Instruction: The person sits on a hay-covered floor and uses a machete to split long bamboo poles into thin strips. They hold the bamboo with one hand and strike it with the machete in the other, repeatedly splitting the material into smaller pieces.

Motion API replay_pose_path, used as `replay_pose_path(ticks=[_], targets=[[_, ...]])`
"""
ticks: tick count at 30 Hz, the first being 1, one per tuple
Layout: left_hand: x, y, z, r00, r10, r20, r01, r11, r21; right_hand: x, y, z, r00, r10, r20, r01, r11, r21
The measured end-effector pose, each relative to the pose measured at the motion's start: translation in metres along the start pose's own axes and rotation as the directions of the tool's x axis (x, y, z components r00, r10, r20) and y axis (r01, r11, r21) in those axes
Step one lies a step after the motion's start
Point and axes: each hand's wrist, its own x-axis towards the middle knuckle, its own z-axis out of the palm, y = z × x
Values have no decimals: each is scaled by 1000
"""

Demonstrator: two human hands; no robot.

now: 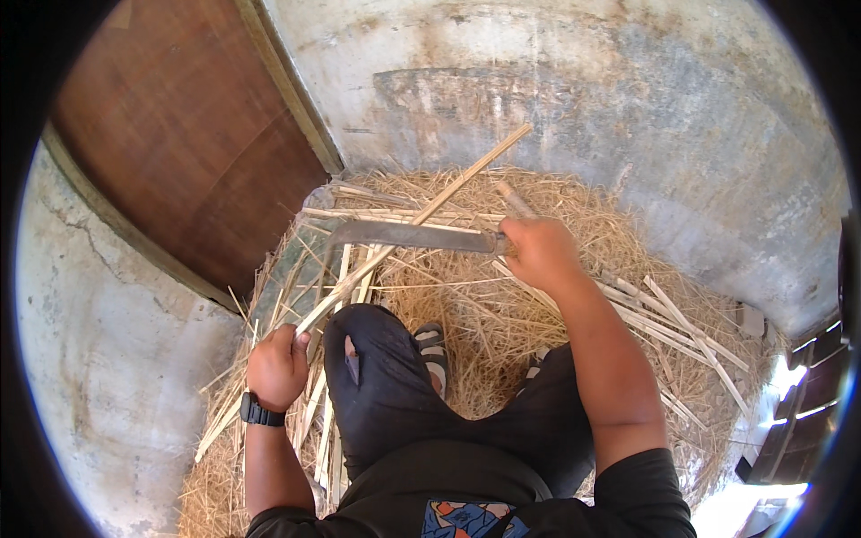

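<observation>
Nearest, the left hand point(276, 366) is clenched around the low end of a long bamboo strip point(408, 229) rising far-right; the right hand point(538, 251) grips a big knife point(413, 236) laid across it. A slip could drive the blade toward the raised knee point(377, 359). No containers show, only shavings point(538, 332) on the floor.

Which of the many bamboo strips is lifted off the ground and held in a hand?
The long strip gripped at its lower end by the left hand. It slants up under the blade held in the right hand; the others lie flat in the shavings.
</observation>
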Motion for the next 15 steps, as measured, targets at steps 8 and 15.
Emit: replay_pose_path(ticks=[8, 15], targets=[[-7, -5, -4, 999, -18, -32, 19, 999, 32, 1, 36, 7, 954, 298, -41, -297, 954, 33], [-4, -3, 2, 999, 18, -28, -18, 1000, -9, -2, 6, 9, 998, 62, 23, -63, 995, 83]])
